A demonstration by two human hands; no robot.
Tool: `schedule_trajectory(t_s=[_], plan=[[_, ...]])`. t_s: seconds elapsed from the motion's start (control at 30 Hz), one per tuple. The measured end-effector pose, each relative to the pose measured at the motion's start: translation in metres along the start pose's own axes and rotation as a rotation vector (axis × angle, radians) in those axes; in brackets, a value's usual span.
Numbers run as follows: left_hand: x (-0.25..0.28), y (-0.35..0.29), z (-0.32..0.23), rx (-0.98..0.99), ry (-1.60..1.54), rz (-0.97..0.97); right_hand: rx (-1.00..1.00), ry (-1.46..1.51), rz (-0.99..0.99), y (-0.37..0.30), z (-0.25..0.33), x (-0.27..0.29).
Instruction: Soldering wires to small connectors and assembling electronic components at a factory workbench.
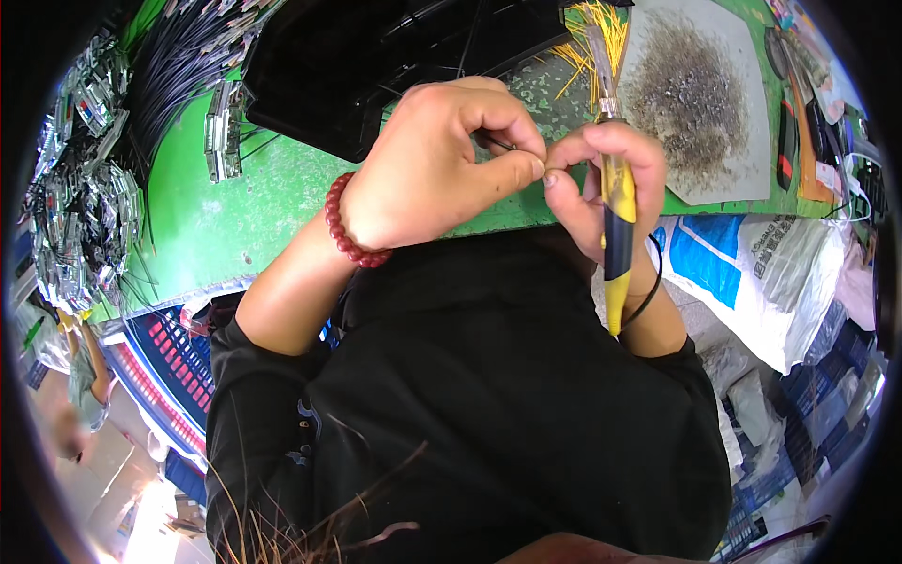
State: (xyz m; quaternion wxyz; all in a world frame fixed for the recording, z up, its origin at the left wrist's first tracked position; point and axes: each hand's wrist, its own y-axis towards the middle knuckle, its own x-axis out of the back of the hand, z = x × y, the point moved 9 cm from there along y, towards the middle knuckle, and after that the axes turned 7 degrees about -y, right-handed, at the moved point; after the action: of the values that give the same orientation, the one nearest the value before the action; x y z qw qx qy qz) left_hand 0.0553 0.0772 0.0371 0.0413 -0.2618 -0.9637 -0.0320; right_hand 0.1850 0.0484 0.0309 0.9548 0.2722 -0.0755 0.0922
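Observation:
Over the green table's near edge, my left hand [442, 155], with a red bead bracelet at the wrist, pinches a thin dark wire [498, 143] between thumb and index finger. My right hand [646, 155] grips a yellow and black soldering iron [617, 226], its metal shaft pointing away from me. The thumb and index fingertips of that hand meet the left fingertips; what lies between them is too small to make out. A black cord runs from the iron's lower end past my right wrist. Just beyond my left hand sits a large black tray [310, 75].
Yellow wires [611, 28] lie behind the iron, beside a grey board [733, 179] covered with dark specks. Metal parts [94, 216] and black wires [183, 66] crowd the left; one metal part [223, 132] lies apart. A blue basket [174, 348] and white bag [789, 273] flank me.

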Motion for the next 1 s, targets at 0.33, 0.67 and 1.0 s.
schedule_trajectory(t_s=[0.33, 0.67, 1.0], plan=[[-0.011, 0.002, -0.001, -0.172, 0.580, -0.057, -0.272, -0.158, -0.137, -0.023, -0.015, 0.044], [-0.010, 0.007, 0.015, -0.098, 0.532, -0.016, -0.375, -0.147, -0.741, -0.070, -0.021, 0.219], [-0.010, 0.007, 0.014, -0.094, 0.509, -0.044, -0.343, -0.389, -0.724, -0.036, -0.043, 0.248]])
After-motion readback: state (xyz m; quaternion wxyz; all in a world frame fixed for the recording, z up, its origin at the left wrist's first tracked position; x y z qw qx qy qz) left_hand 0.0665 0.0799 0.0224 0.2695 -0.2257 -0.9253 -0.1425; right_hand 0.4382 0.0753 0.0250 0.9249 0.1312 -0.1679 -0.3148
